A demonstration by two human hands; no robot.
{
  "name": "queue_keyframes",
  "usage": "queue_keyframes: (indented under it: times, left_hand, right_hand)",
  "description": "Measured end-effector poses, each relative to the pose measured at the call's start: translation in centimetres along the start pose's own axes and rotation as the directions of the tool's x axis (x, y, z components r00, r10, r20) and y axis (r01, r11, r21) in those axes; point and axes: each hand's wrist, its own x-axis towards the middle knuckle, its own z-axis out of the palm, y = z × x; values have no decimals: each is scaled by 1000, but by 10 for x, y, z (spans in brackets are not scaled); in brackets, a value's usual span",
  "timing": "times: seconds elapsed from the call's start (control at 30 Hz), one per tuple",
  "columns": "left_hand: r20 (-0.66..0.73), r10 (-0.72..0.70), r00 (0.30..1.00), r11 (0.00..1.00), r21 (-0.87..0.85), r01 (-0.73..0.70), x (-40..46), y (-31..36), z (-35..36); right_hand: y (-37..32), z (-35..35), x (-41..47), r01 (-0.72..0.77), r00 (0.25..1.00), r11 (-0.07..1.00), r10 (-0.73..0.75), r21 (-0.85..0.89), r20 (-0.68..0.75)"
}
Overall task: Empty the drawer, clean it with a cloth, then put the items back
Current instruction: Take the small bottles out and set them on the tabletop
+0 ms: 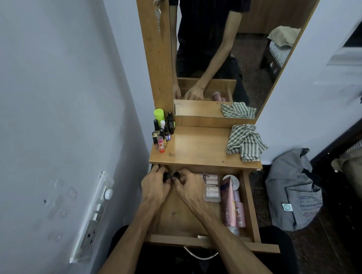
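Both hands reach into the far left corner of the open drawer (249, 206), just under the front edge of the dresser top (199, 150). The left hand (155, 186) curls its fingers around a small dark bottle (167, 175), and the right hand (187, 185) pinches a second small dark bottle (176, 174) beside it; the two bottles almost touch between the fingertips. Against the right wall of the drawer lie a pink tube (228, 205) and a pink bottle (239, 209), with a clear pack of small rolls (212, 186) just beside them, toward the middle. The drawer floor near the front edge is bare wood. On the dresser top, a group of small cosmetic bottles (162, 129) stands at the far left corner, and a green striped cloth (245, 142) lies crumpled at the right edge, well apart from the hands. A mirror (223, 50) rises behind the top. A grey bag (294, 191) sits on the floor to the right.
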Motion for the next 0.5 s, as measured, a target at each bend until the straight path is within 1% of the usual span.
queue_keyframes:
  times: [0.27,0.5]
  left_hand:
    - [-48,-17,999,984,-178,8,-24,0,-20]
    - [-119,23,993,965,-258,-54,-30,6,-50]
  right_hand:
    - [-1,-17,-14,15,998,999,-12,51,-66]
    - [-19,-31,-20,53,993,996,-45,74,-112]
